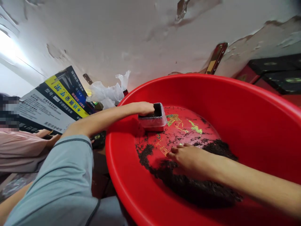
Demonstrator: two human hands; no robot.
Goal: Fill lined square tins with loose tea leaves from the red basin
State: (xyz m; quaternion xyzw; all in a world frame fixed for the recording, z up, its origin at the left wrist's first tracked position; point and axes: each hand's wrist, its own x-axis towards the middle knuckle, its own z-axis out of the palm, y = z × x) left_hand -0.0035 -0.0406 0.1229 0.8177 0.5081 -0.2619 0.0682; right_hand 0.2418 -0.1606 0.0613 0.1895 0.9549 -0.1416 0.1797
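Note:
A large round red plastic basin holds dark, dry, loose bits that look like tea leaves, spread along its floor. Inside it, towards the far left, is a small rectangular box with a clear plastic lining folded over its rim. My left hand grips the near left rim of this box, its fingertips hidden inside. Palm down over the leaves, my right hand has its fingers stretched out and apart, and some leaves lie around it. The box's contents are mostly hidden.
Crumpled clear plastic bags lie beyond the basin's left rim. A large printed carton stands at left, beside a co-worker in a pink top. Dark boxes are stacked at right, near the peeling wall.

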